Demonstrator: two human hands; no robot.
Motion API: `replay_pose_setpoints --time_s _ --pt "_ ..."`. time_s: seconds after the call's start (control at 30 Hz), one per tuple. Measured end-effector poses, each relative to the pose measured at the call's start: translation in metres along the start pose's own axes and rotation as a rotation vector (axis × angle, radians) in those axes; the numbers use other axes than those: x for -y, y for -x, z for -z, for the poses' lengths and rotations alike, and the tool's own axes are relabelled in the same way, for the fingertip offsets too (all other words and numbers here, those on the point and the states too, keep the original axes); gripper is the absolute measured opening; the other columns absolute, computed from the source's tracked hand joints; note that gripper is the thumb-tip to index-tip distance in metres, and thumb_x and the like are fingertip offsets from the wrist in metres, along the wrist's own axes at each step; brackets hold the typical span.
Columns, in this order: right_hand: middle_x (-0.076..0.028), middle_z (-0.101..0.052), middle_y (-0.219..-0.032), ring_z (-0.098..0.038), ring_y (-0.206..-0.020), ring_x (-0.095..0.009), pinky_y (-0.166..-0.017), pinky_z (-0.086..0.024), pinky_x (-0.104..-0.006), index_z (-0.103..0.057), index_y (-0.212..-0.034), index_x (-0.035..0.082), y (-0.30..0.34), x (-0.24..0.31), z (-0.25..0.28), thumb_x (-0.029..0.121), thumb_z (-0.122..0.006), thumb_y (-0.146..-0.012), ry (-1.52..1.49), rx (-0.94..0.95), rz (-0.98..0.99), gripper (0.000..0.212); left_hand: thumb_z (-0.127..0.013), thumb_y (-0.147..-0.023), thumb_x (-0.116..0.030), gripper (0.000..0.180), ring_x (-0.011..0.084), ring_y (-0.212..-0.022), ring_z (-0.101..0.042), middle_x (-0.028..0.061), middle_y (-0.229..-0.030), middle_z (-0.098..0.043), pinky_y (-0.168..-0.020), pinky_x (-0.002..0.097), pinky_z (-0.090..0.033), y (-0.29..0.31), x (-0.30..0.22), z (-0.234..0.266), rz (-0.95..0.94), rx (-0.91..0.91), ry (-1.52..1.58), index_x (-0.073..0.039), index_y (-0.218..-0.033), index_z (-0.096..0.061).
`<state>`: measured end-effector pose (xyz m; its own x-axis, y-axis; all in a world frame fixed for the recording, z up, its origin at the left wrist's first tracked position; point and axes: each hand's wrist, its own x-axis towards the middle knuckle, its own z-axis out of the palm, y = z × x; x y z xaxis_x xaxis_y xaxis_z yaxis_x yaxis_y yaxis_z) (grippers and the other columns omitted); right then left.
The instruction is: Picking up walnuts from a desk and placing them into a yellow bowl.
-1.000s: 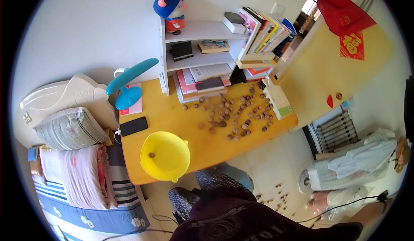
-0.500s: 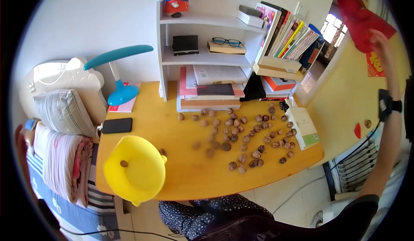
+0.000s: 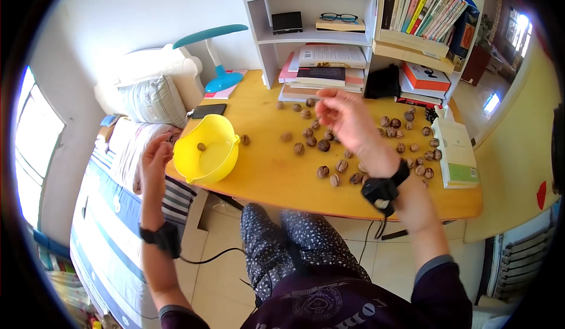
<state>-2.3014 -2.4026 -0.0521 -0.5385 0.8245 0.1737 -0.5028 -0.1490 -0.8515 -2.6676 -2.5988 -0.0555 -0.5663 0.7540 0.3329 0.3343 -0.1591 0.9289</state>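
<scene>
A yellow bowl [image 3: 222,163] with pouring lips stands at the left side of the desk, one walnut [image 3: 201,147] inside. My left hand [image 3: 155,157] is by its left rim, fingers bent and apart, holding nothing visible. Whether it touches the rim I cannot tell. Over the middle of the desk is my right hand [image 3: 348,120], open, with loosely curved fingers and nothing seen in it. Beneath and around it lie several loose walnuts [image 3: 323,145], some hidden by the hand and wrist. A single walnut [image 3: 245,139] rests just right of the bowl.
A white box [image 3: 453,152] stands at the desk's right end. Behind are a shelf unit [image 3: 262,52] with books, a teal lamp [image 3: 223,82] and a black phone [image 3: 209,111] partly behind the bowl. A bed [image 3: 112,211] is to the left. Dark straps with cables circle both wrists.
The view has shifted. My right hand has come from the far right, by the red hanging, to over the walnuts. My left hand has moved in from the left edge to the bowl.
</scene>
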Motion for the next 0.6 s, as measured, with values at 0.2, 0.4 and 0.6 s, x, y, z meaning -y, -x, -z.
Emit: replay_pose_setpoints --time_s 0.2,0.4,0.6 --pt "-0.004 -0.060 -0.086 -0.057 -0.072 -0.013 -0.062 -0.046 -0.0254 -0.053 -0.106 0.008 0.008 -0.095 -0.068 0.006 -0.049 -0.084 -0.348 -0.022 -0.165 0.022 -0.057 -0.083 -0.011 0.055 0.0242 -0.113 -0.047 0.0107 -0.127 -0.045 -0.092 0.0323 -0.040 -0.004 0.140 0.046 0.039 -0.598 -0.099 0.001 -0.132 -0.035" --pt "-0.005 -0.059 -0.087 -0.057 -0.075 -0.014 -0.065 -0.046 -0.0282 -0.053 -0.107 0.008 -0.038 -0.192 -0.075 0.008 -0.050 -0.084 -0.077 -0.099 -0.239 0.023 -0.050 -0.079 -0.005 0.054 0.0332 -0.106 -0.052 0.0140 -0.123 -0.046 -0.075 0.0512 -0.048 0.022 0.147 0.038 0.497 -0.188 0.281 -0.008 -0.130 -0.033" --pt "-0.016 -0.054 -0.103 -0.056 -0.090 -0.027 -0.076 -0.048 -0.0381 -0.049 -0.117 0.006 -0.099 -0.268 -0.062 0.005 -0.053 -0.079 0.873 -0.065 0.147 0.038 -0.032 -0.070 0.009 0.062 0.0373 -0.100 -0.056 0.0132 -0.118 -0.051 -0.071 0.0591 -0.050 -0.006 0.142 0.034 0.567 -0.094 0.520 -0.013 -0.128 -0.038"
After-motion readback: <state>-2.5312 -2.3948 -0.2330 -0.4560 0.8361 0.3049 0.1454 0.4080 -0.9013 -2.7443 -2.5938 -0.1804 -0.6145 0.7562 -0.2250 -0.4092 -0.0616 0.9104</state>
